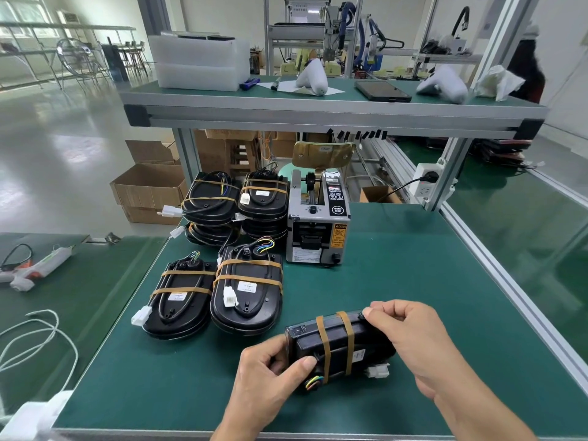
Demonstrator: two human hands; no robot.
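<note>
Between the two hands sits the unit (340, 348): the left hand (270, 367) grips its left end and the right hand (410, 338) pinches its far right corner. Better to hold it steady, with bands (324, 345) flat and wires (313, 381) free.

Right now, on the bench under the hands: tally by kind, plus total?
Black banded units: 7. That is 1 held by the left hand and right hand, 2 at front, and 2 stacks of 2 behind. Any hidden underneath cannot be told.
Tape dispenser: 1
Total: 8
</note>
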